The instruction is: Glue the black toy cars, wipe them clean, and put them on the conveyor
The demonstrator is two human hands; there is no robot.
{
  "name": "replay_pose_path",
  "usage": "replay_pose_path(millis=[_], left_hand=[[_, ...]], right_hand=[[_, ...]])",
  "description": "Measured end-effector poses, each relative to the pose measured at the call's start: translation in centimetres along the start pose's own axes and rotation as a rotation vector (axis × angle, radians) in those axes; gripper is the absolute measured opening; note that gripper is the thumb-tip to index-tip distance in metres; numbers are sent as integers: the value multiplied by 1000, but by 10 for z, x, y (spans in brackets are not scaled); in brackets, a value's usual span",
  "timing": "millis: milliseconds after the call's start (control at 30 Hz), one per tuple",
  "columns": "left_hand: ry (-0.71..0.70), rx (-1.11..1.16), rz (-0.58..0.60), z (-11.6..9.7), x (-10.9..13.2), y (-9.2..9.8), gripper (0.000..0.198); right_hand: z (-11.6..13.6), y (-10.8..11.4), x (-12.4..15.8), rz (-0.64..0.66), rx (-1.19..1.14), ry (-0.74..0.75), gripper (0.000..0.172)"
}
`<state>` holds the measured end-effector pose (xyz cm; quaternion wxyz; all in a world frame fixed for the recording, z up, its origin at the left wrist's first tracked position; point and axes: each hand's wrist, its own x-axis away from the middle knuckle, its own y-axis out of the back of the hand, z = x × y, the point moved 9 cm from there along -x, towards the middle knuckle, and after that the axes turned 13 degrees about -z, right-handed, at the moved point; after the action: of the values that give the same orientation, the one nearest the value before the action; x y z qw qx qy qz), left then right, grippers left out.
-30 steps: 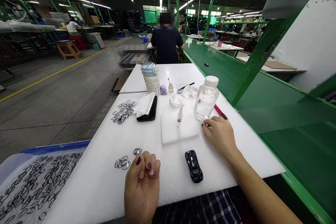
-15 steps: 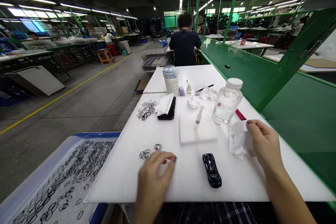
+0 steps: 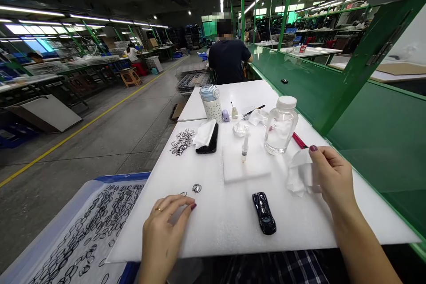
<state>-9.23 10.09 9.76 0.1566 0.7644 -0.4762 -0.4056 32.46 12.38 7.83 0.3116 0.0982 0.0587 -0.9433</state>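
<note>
Crumpled white wipe (image 3: 299,173) is pinched in my right hand (image 3: 333,173); my left hand (image 3: 164,226), loosely released, rests beside small black oval rings (image 3: 196,188).

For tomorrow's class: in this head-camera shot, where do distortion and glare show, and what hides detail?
In the head view, the wide lens tilts the green steel upright and stretches the room toward the edges; overhead light tubes flare; the white foam sheet looks nearly washed out; pixelation hides the far worker's head.
</note>
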Motion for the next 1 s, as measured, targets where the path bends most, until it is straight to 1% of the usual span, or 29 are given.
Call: replay_pose_path(millis=[67,100,133,167,200,267,333,367,400,467,567,667,700,767,833,900,933,1000], left_hand=[[-11,81,157,-10,4,-15,16],[-22,93,203,-15,6,-21,16],[-38,86,219,-18,6,-24,16],[-57,63,209,-19,5,-25,16],[-76,35,182,-20,4,-25,18],[-116,-26,143,-20,3,-23,21],[-149,-108,169,-20,5,-24,25],[-162,-154,195,-20,6,-25,27],[-172,-199,225,-20,7,-27,29],[-185,-279,281,-23,9,-29,32],[-206,-356,323,-29,8,-31,35],[-199,-338,312,-31,7,-30,33],[-171,-301,279,-30,7,-27,30],[-65,-165,183,-26,8,-20,25],[86,70,112,-25,15,-18,23],[280,380,134,-31,29,-30,25],[392,543,189,-38,38,-42,22],[650,867,262,-53,58,-65,19]], right_hand=[[4,11,-6,-124,-76,43,26],[5,15,-8,-157,-130,32,25],[3,16,-10,-158,-193,-6,26],[1,14,-10,-125,-263,-64,27],[0,9,-9,-61,-335,-131,27],[1,-6,-2,105,-479,-266,28],[5,-21,9,281,-536,-352,36],[7,-27,15,361,-546,-369,40],[9,-31,20,424,-549,-373,41],[11,-37,25,505,-545,-364,40],[14,-36,26,540,-519,-332,35],[19,-28,36,587,-383,-260,29],[19,-25,45,630,-298,-247,27],[13,-20,71,746,-78,-247,24],[8,-13,99,842,143,-202,24],[9,-5,119,864,273,-105,26],[12,-3,125,850,290,-57,27],[20,2,131,790,258,8,25]])
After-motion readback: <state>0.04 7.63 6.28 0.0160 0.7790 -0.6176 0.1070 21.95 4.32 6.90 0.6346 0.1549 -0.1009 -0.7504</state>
